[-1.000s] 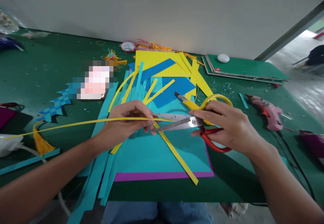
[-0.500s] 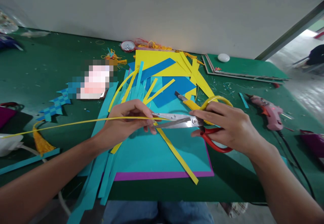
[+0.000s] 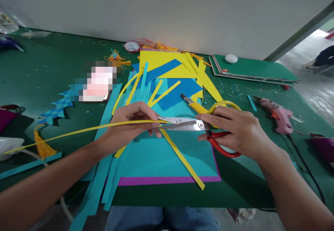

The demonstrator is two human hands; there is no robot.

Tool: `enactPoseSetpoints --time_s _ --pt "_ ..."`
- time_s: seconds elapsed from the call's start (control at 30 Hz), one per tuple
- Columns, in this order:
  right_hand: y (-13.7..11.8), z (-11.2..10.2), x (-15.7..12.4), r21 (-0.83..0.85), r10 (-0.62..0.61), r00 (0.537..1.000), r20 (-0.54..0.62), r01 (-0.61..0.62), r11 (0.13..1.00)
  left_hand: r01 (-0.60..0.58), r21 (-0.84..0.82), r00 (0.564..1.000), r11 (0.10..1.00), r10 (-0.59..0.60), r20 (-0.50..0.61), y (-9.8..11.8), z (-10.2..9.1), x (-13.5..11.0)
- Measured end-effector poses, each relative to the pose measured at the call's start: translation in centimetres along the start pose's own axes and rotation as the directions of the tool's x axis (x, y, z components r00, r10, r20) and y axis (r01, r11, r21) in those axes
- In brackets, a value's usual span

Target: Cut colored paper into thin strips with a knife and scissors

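My left hand (image 3: 134, 119) pinches a long thin yellow paper strip (image 3: 86, 127), whose free end trails off to the left. Its other end lies at the blades of a pair of scissors (image 3: 180, 123). My right hand (image 3: 232, 128) grips these scissors by their handles, one yellow and one red. The blades point left at the left fingertips and stand slightly apart. Beneath both hands are stacked turquoise sheets (image 3: 167, 161) with a purple sheet at the edge. On them lie a loose yellow strip (image 3: 182, 159) and a yellow-handled cutter (image 3: 191, 104).
Turquoise strips (image 3: 96, 185) lie at the left. Yellow sheets (image 3: 161, 64) and blue pieces (image 3: 174, 93) are behind the hands. A pink glue gun (image 3: 278, 114) with its cord is on the right. A woven blue piece (image 3: 58, 107) with a yellow tassel (image 3: 44, 149) is at left.
The scissor blades have closed somewhat around the yellow strip. The strip's free left end has dropped lower. Both hands stay in nearly the same place.
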State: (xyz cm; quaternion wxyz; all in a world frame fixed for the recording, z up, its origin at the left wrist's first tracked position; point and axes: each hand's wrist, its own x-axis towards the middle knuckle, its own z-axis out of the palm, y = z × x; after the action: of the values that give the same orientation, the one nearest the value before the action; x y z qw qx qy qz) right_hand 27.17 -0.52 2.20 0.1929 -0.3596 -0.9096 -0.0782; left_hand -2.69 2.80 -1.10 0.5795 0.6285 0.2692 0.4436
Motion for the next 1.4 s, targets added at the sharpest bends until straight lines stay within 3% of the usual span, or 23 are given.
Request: enactPoseSetpoints --time_s 1.23,1.3,1.4 --pt "-0.3 -0.12 -0.15 -0.052 -0.038 0.999 -0.023 0.037 0.998 0.048 0.008 0.999 0.999 -0.048 -0.016 0.68 0.34 0.16" --pt "-0.43 -0.18 -0.14 -0.022 -0.003 0.999 -0.045 0.002 1.0 0.052 0.005 0.999 0.999 -0.052 -0.01 0.64 0.34 0.17" --pt "-0.58 -0.24 0.16 0.14 0.171 0.98 -0.097 -0.157 0.978 0.066 0.002 0.998 0.998 -0.066 -0.009 0.52 0.31 0.1"
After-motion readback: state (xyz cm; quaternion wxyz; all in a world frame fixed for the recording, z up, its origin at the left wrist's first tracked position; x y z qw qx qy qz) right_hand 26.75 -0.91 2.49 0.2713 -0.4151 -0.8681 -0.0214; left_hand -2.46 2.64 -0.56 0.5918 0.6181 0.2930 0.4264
